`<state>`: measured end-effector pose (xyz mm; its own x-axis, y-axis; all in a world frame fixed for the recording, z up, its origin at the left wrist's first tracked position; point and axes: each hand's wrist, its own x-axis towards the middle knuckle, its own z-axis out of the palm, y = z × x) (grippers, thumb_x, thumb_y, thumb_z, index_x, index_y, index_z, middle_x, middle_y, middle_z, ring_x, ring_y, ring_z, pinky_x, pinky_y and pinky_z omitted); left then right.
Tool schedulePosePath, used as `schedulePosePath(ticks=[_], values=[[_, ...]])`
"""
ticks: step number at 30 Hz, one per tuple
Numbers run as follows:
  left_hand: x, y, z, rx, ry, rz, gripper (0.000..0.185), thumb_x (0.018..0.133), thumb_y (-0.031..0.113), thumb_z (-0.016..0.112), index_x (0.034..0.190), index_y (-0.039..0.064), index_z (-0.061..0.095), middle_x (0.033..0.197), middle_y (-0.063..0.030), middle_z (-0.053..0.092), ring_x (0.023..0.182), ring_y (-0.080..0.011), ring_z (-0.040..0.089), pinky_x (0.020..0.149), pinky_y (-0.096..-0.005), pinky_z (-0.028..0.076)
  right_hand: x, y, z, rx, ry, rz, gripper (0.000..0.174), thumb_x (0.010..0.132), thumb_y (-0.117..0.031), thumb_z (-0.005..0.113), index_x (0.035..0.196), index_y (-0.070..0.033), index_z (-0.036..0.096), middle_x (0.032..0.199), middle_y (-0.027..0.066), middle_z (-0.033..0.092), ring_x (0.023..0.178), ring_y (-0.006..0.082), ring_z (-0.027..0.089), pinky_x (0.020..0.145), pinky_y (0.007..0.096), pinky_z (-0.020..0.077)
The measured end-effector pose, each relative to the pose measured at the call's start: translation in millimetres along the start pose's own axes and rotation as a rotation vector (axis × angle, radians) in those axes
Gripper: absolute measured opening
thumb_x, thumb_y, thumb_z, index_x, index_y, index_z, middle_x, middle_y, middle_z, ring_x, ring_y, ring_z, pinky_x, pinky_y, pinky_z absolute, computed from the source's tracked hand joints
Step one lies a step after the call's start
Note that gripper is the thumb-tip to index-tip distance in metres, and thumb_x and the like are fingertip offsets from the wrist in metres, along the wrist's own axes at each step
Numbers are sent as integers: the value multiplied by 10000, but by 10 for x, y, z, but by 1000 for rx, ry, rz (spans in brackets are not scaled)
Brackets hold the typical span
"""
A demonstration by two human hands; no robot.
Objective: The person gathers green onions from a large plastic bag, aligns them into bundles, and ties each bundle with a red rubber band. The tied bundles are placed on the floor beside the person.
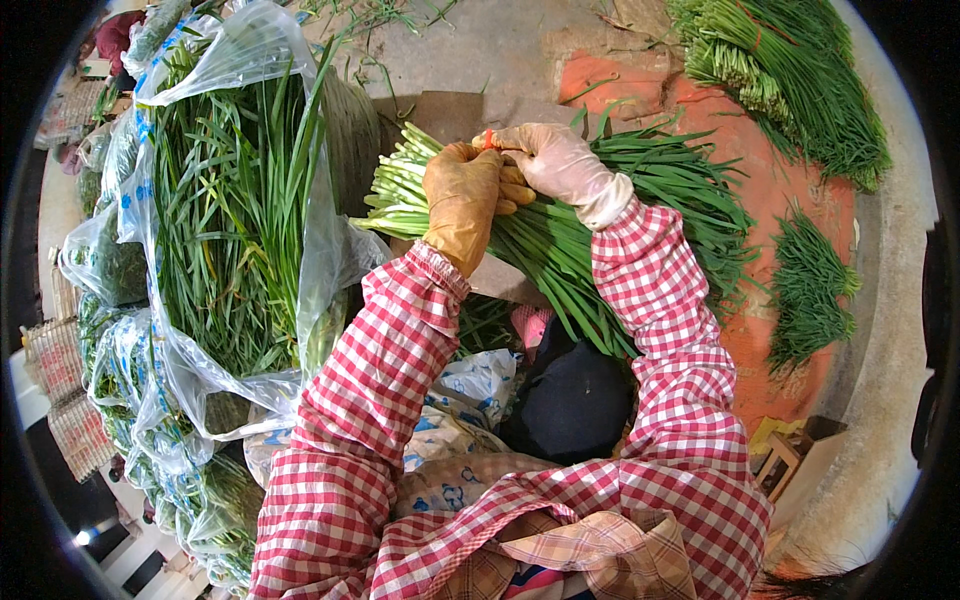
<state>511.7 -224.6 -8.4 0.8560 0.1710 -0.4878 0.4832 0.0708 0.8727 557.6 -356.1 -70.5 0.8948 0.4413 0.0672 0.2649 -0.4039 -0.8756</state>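
Observation:
A large bunch of garlic chives (664,169) lies crosswise before me, its pale stem ends to the left and its green leaves fanning right. Around its upper stem part is a red tie (489,139). My left hand (461,199), in a tan-orange glove, pinches at the tie from the stem side. On the leaf side, my right hand (559,163), in a pale whitish glove, has its fingertips at the same tie. The fingers of both hands meet over the bunch and partly hide the tie. Under the bunch shows a brown board-like surface (502,277).
To the left stands an open clear plastic bag (313,300) packed with chives (232,217). More filled bags (142,390) line the far left. Tied chive bundles (780,82) and a smaller bunch (812,289) lie on an orange mat (750,375) at right. A cardboard box (814,457) sits lower right.

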Motion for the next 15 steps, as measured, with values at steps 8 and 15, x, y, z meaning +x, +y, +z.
schedulePosePath(ticks=[8,15], values=[[-13,-16,-69,-108,-99,-20,428,930,129,395,1329,-18,351,800,-170,664,621,-259,680,494,-263,535,-97,-120,-138,211,-87,202,287,923,-279,582,1042,-37,680,907,150,699,854,236,679,740,329,504],[12,-136,-154,-192,-171,44,631,916,128,383,1485,53,120,847,-219,654,660,-295,683,560,-322,568,-109,-311,24,152,124,183,236,856,-270,662,954,-61,711,857,122,703,784,231,679,698,347,512]])
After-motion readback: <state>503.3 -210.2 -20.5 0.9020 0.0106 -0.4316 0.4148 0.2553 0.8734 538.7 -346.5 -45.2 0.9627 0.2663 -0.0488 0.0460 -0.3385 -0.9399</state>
